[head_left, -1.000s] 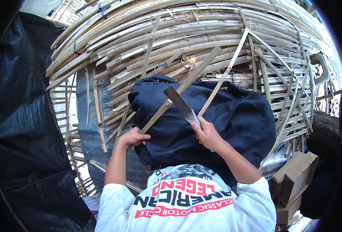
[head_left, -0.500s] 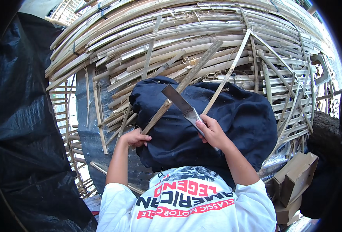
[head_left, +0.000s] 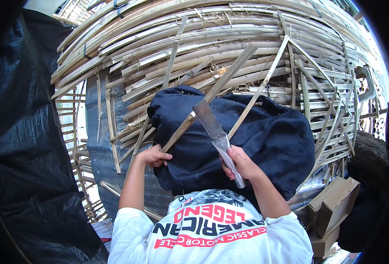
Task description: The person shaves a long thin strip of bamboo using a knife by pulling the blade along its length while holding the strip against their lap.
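White fabric spreads along the bottom of the frame: we see a shirt (head_left: 126, 235) with red and black print. Just above it, left of centre, our left hand (head_left: 154, 156) is closed on the lower end of a bamboo strip (head_left: 216, 89), which slants from there toward the upper middle of the frame. Right of centre, our right hand (head_left: 242, 164) has its fingers wrapped around the grey handle of a broad-bladed knife (head_left: 220, 141), the blade pointing up and to the left. We find the squared end of the blade beside the middle of the strip (whether the two touch, we cannot tell). Dark blue cloth (head_left: 282, 132), rumpled, lies under both tools of the scene and fills the centre. At lower right we notice a brown cardboard box (head_left: 335, 207), and black sheeting (head_left: 31, 132) hangs down the left side. Past the knife, a paler strip (head_left: 258, 88) rises toward upper right. Farthest off, we look onto a pile of split bamboo (head_left: 194, 48) across the top, with curled shavings (head_left: 214, 68) on it.
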Demonstrator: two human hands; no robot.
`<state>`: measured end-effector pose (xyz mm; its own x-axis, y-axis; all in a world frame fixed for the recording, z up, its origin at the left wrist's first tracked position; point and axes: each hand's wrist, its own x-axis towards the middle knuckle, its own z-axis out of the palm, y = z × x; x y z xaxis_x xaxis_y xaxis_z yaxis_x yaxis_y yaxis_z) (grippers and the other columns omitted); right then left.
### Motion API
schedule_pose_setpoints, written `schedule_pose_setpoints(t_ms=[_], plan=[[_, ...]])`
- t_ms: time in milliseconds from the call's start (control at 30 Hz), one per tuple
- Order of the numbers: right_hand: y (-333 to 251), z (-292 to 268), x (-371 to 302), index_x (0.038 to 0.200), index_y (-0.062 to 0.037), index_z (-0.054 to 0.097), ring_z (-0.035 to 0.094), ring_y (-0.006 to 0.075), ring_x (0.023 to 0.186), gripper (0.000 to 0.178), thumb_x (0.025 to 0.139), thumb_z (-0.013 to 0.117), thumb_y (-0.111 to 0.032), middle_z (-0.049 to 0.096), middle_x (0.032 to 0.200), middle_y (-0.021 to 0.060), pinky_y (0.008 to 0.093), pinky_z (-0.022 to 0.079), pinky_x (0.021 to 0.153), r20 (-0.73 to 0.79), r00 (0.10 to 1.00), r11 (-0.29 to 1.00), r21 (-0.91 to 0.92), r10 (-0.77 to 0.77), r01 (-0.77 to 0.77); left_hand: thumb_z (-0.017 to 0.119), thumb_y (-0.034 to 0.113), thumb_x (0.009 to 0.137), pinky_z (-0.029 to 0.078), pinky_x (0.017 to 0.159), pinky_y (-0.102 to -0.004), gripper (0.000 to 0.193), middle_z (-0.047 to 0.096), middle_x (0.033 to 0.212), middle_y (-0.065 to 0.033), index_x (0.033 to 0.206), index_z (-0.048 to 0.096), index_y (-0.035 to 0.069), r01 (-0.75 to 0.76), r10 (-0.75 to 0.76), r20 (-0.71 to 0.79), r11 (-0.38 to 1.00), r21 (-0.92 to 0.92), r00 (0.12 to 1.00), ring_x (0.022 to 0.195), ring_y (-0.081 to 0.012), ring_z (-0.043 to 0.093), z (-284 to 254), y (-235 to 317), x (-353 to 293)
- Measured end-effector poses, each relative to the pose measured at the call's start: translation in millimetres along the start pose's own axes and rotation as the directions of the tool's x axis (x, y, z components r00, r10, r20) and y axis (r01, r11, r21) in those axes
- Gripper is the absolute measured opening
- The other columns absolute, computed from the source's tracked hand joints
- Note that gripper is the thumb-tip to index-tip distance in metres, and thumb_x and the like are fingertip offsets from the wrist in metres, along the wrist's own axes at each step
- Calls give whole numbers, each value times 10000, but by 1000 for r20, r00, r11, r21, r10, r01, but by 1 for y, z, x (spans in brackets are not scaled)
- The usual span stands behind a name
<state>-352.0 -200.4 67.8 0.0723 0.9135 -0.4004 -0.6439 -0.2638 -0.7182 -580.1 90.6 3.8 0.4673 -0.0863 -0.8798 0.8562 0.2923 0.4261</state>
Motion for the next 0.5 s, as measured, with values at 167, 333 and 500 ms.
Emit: schedule_pose_setpoints(t_ms=[167,333,500], plan=[[-25,-11,2,955,-58,457,477,109,423,354,1013,413,-405,509,575,53,228,419,414,-321,915,962,-193,-246,191,789,328,790,351,430,-290,417,493,492,-36,739,615,-47,-8,9,-25,998,67,1000,403,-117,434,7,11,-3],[-51,-26,10,931,-33,524,523,144,447,269,974,539,-298,529,551,47,284,417,446,-381,817,834,-513,-432,201,774,343,805,354,449,-283,428,490,511,-36,735,620,-49,1,4,-41,992,123,999,424,-122,436,0,18,-4],[-46,-27,9,970,-18,577,628,352,606,265,912,614,-273,593,634,187,378,456,566,-236,862,528,-848,-448,43,780,395,783,337,455,-285,487,413,497,-5,783,620,-65,17,-38,212,995,100,976,436,-121,396,-23,10,7]])
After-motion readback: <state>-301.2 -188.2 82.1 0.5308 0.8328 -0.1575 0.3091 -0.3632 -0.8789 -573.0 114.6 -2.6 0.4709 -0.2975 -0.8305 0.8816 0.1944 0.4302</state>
